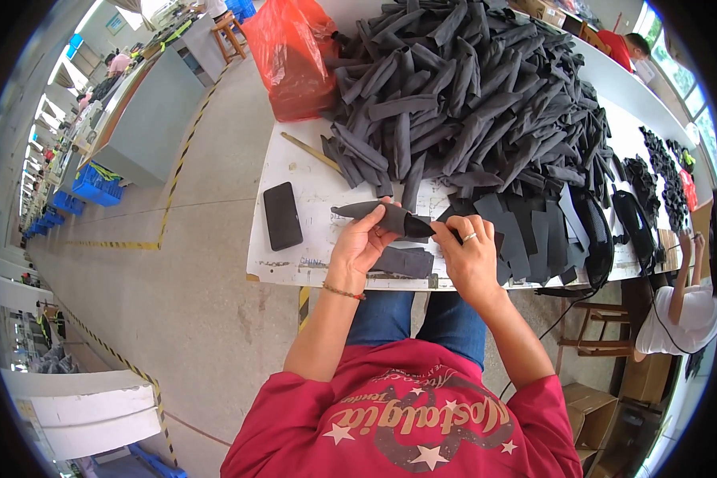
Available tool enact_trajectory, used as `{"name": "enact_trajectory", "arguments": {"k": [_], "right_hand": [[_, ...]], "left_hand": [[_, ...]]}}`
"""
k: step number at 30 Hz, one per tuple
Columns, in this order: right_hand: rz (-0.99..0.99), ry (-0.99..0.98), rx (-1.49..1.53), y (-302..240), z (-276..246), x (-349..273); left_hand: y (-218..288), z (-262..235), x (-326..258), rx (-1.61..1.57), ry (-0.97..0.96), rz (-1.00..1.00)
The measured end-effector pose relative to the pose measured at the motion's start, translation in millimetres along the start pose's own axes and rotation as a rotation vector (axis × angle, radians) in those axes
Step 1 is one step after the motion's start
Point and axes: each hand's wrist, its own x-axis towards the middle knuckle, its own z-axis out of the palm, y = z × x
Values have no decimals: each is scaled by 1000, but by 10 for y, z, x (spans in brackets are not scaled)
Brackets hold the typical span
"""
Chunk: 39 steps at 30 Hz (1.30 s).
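My left hand (360, 245) grips a rolled dark grey fabric piece (378, 213) above the front of the white table (295, 175). My right hand (470, 253) pinches the same piece at its right end, fingers closed on the dark material. A folded dark piece (405, 261) lies flat on the table just under my hands. A large heap of similar dark fabric strips (462, 88) fills the back of the table. Flat cut pieces (526, 231) are laid in a row to the right of my right hand.
A black phone (282, 215) lies at the table's left part, a wooden ruler (309, 150) behind it. A red plastic bag (295, 56) stands at the table's back left. A person in white (681, 307) sits to the right. Cardboard boxes (593, 402) sit on the floor.
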Motion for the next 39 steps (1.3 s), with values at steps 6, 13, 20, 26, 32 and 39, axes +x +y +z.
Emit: {"name": "enact_trajectory", "arguments": {"k": [6,13,20,26,32,39], "right_hand": [[-12,-10,-5,28,-12,8],[-42,-16,-104,48,-8,17],[4,-38,-141,-100,143,-11],[140,-12,206,-399,297,8],[171,-138,342,-261,307,-272],[51,-100,396,-222,285,-109]], "left_hand": [[-6,62,-16,13,-10,-22],[45,95,-46,53,-111,-30],[-27,294,-167,170,-113,39],[-265,420,-162,149,-176,250],[-279,345,-131,126,-212,301],[-401,300,-185,68,-219,224]]}}
